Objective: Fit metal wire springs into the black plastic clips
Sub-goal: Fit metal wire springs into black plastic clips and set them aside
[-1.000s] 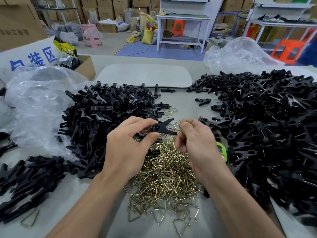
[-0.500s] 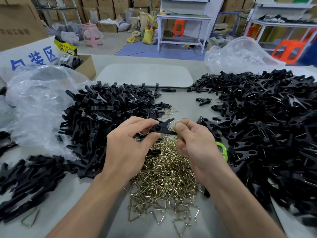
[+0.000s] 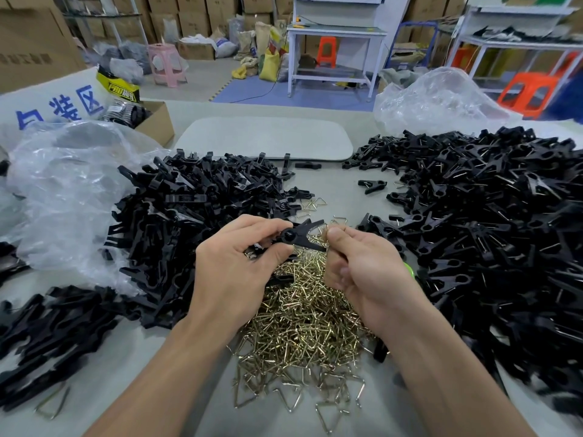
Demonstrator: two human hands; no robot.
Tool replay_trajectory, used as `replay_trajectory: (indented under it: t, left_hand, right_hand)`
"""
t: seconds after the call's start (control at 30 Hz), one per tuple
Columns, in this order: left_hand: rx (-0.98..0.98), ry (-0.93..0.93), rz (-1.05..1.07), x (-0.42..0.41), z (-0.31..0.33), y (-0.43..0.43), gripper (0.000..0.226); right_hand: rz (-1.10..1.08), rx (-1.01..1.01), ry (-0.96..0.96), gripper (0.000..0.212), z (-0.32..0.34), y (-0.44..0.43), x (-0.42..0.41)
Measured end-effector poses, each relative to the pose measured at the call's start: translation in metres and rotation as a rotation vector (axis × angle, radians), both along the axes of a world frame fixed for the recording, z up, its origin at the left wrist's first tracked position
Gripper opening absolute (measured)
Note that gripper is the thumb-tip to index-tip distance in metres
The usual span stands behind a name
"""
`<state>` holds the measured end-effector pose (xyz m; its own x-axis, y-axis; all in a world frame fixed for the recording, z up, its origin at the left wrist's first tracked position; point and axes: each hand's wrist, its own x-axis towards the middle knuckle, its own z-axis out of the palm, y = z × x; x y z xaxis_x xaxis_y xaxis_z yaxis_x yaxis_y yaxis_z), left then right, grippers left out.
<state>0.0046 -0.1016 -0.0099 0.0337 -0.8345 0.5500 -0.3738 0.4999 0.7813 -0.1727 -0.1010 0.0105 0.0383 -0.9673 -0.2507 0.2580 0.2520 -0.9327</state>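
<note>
table (image 3: 334, 190) | left clip pile (image 3: 189, 222) | right clip pile (image 3: 489, 234) | wire springs (image 3: 303, 326) between | plastic bag (image 3: 69, 190)

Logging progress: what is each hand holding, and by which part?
Left hand pinches a black clip at its round pivot; right hand seems to pinch a wire spring, mostly hidden.

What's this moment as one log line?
left hand: grips black clip | right hand: pinches wire spring beside clip's open end | spring pile: under hands

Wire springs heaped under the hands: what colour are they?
Shiny brass-gold wire springs, clearest in the head view.
</note>
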Motion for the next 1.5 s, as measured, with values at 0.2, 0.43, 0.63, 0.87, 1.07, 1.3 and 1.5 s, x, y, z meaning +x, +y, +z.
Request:
replay_trajectory:
  t: [0.2, 0.43, 0.63, 0.87, 1.07, 1.3, 1.5]
  left_hand:
    - [0.022, 0.031, -0.033, 0.001, 0.001, 0.0, 0.039]
    - [0.045, 0.089, -0.037, 0.001, 0.0, -0.002, 0.038]
    - [0.163, 0.329, -0.166, 0.0, 0.006, -0.007, 0.03]
    - [0.219, 0.392, -0.246, -0.002, 0.007, -0.006, 0.031]
    - [0.135, 0.196, -0.217, -0.004, 0.005, -0.001, 0.037]
    - [0.21, 0.256, -0.193, -0.006, 0.003, -0.005, 0.036]
    - [0.285, 0.394, -0.225, -0.006, 0.005, -0.008, 0.027]
  right_hand:
    - [0.034, 0.022, -0.03, 0.026, -0.004, -0.002, -0.003]
    - [0.1, 0.003, -0.041, 0.021, -0.001, 0.0, -0.003]
    - [0.268, -0.031, -0.176, 0.031, 0.01, 0.005, -0.011]
    - [0.454, -0.024, -0.372, 0.039, 0.008, 0.006, -0.013]
    - [0.471, -0.068, -0.286, 0.05, -0.002, 0.006, -0.002]
    - [0.526, -0.027, -0.428, 0.07, -0.001, 0.005, -0.005]
    - [0.693, -0.027, -0.564, 0.068, -0.001, 0.005, -0.012]
